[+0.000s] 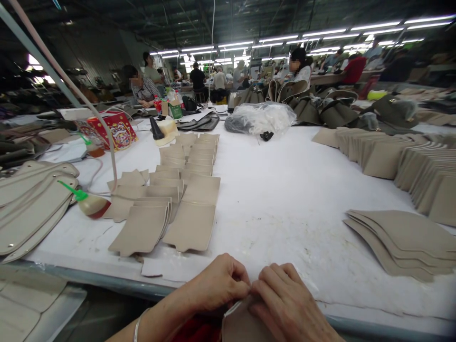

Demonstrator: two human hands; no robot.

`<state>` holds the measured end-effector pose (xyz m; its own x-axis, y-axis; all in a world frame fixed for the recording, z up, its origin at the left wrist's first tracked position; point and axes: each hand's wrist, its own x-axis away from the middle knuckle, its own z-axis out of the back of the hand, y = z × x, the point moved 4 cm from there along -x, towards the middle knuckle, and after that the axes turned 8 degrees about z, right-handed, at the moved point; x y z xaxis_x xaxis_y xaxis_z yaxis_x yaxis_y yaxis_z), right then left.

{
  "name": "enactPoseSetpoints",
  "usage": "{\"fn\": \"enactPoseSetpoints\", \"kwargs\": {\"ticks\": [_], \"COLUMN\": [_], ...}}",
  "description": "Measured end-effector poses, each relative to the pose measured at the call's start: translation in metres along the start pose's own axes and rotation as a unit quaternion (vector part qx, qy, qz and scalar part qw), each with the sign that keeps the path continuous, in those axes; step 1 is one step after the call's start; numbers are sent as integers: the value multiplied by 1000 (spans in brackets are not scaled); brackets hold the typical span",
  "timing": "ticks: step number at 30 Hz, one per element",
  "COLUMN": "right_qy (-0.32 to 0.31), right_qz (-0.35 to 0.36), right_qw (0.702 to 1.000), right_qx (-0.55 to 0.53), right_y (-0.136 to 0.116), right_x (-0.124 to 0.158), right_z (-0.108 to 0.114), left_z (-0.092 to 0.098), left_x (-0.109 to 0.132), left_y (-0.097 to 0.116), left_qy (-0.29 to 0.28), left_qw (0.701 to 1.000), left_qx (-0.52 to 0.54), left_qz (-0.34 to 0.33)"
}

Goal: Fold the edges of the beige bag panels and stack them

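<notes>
At the table's front edge my left hand [223,282] and my right hand [285,299] meet over a beige leather-like panel [240,323]. The left thumb and fingers pinch its top edge. Curled over the same panel, the right fingers grip it close beside the left fingertips and hide part of it. The panel's lower part runs out of view at the bottom. Ahead and to the left stand rows of similar beige panels [192,225], overlapping one another. On the right lies a fanned pile of several panels [402,237].
A glue bottle with a green nozzle [90,204] lies left, by large eyeleted panels [32,204]. Long rows of panels [377,152] stand at the right. Farther back are a clear plastic bag [263,116], a red box [114,130] and people at other tables.
</notes>
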<state>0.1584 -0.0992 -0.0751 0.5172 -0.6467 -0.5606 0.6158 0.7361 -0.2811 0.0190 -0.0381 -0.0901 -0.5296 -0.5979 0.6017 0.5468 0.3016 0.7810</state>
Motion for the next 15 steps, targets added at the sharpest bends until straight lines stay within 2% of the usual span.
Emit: {"fn": "enactPoseSetpoints", "kwargs": {"ticks": [6,11,15], "right_qy": [-3,-68,-92], "right_qz": [34,6,31], "right_qw": [999,997,995], "right_qx": [-7,-40,-20], "right_y": [1,10,6], "right_x": [-3,-7,-8], "right_z": [-5,-4,-7], "left_z": [-3,0,-4], "left_x": [4,6,10], "left_y": [3,4,14], "left_qy": [23,24,64], "left_qw": [996,989,972], "left_qx": [-78,-134,-220], "left_qz": [-35,-51,-54]}}
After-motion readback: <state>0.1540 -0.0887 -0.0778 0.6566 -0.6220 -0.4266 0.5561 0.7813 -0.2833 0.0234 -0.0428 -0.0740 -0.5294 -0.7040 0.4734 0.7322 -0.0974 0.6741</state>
